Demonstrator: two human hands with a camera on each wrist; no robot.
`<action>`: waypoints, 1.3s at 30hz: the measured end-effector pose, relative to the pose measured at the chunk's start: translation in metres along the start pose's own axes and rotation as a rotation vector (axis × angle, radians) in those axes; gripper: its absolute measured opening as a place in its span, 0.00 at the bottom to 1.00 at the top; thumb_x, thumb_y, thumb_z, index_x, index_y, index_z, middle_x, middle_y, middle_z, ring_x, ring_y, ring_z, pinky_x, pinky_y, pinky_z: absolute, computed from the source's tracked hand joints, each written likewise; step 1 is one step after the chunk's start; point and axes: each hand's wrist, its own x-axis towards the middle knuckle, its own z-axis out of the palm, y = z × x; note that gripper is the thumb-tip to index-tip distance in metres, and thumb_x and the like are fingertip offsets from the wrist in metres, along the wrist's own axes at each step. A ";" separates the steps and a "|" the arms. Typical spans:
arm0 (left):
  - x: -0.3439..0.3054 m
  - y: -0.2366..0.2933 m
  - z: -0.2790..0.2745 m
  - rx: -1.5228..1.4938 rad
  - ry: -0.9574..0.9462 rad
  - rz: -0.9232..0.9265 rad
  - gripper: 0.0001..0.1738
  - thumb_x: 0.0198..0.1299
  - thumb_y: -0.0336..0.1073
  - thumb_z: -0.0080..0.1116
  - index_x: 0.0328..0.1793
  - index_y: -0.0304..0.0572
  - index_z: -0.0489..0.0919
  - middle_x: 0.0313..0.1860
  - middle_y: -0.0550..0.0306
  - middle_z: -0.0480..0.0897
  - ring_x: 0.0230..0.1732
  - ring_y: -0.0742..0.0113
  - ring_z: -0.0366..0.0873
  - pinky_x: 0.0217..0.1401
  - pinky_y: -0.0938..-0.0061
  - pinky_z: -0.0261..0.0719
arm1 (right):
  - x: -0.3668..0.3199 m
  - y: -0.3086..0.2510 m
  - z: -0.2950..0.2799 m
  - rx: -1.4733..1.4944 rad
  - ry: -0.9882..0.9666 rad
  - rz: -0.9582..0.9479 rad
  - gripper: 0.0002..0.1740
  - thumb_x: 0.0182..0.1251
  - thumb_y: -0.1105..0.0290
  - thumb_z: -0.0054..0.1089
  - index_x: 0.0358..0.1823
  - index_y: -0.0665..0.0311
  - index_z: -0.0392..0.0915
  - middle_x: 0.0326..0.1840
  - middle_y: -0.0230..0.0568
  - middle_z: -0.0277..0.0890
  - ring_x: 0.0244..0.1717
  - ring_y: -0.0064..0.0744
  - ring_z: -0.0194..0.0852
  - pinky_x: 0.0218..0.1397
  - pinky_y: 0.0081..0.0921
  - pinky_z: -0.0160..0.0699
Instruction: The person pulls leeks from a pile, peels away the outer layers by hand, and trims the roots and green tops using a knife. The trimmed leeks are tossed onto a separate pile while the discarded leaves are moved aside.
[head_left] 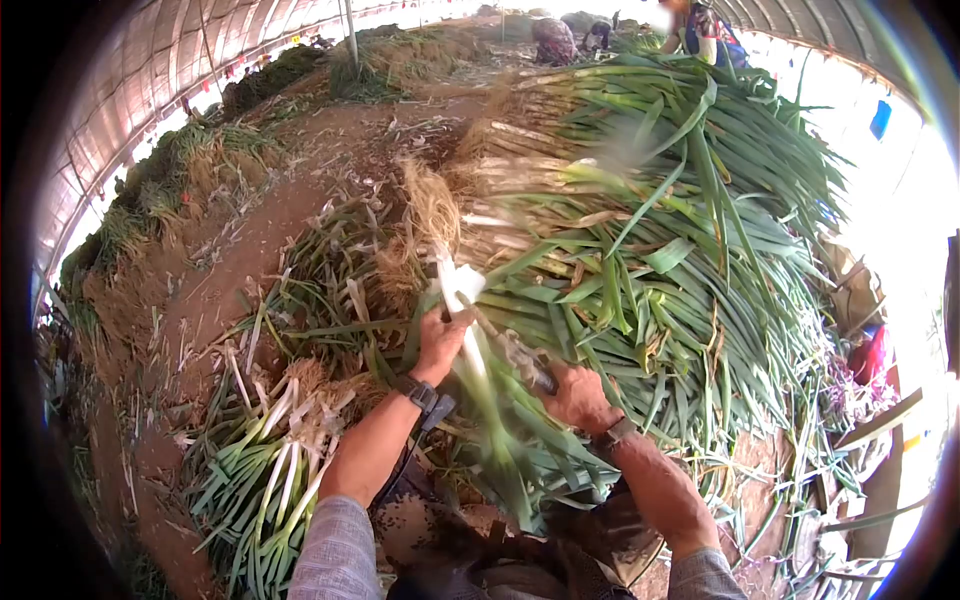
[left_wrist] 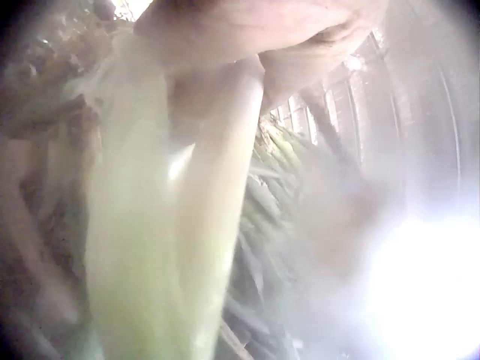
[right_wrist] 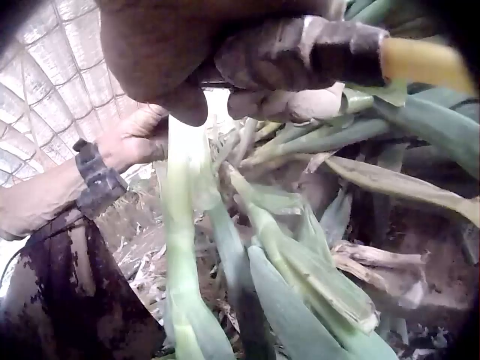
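Note:
My left hand (head_left: 440,345) grips a leek (head_left: 475,350) by its white shank. Its bushy roots (head_left: 432,205) point away from me, and its green leaves hang toward my lap. A pale layer of sheath flares out beside the shank. In the left wrist view, two pale stalks (left_wrist: 202,217) run down from under the fingers. My right hand (head_left: 580,398) is to the right of the leek, fingers curled round a tape-wrapped rod (right_wrist: 307,54) with a yellow end (right_wrist: 427,64). I cannot tell what tool it is. Leek leaves (right_wrist: 300,300) hang below that hand.
A large heap of leeks (head_left: 680,260) lies ahead and right, roots toward the left. A smaller pile of trimmed leeks (head_left: 280,480) lies at my left. Loose leaf scraps (head_left: 340,260) cover the soil. Other people (head_left: 705,30) are at the far end under the arched roof.

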 end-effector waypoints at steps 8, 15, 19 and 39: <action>0.000 -0.024 -0.002 -0.081 0.009 0.082 0.14 0.57 0.38 0.71 0.33 0.37 0.78 0.30 0.65 0.79 0.30 0.77 0.72 0.32 0.76 0.71 | 0.001 0.006 0.007 0.083 0.092 -0.225 0.25 0.59 0.56 0.60 0.55 0.61 0.76 0.35 0.57 0.82 0.38 0.58 0.82 0.45 0.49 0.80; -0.010 -0.032 0.002 0.158 0.026 0.148 0.18 0.55 0.44 0.74 0.30 0.38 0.78 0.23 0.67 0.74 0.26 0.77 0.69 0.29 0.75 0.69 | 0.000 -0.002 0.005 0.043 0.060 0.005 0.22 0.57 0.57 0.61 0.50 0.62 0.79 0.38 0.58 0.82 0.39 0.58 0.81 0.46 0.49 0.80; -0.014 -0.032 -0.003 0.185 0.046 0.004 0.18 0.57 0.41 0.70 0.28 0.35 0.76 0.17 0.63 0.74 0.19 0.77 0.67 0.21 0.73 0.65 | -0.005 -0.002 0.001 0.031 0.034 -0.032 0.21 0.56 0.57 0.62 0.47 0.61 0.80 0.38 0.57 0.82 0.39 0.59 0.81 0.46 0.49 0.80; -0.033 -0.042 -0.031 0.065 -0.273 -0.091 0.17 0.59 0.46 0.66 0.27 0.40 0.80 0.18 0.66 0.76 0.23 0.76 0.73 0.25 0.71 0.68 | -0.014 -0.042 -0.014 -0.002 0.101 -0.013 0.17 0.60 0.56 0.62 0.44 0.60 0.80 0.31 0.57 0.81 0.32 0.59 0.80 0.37 0.48 0.78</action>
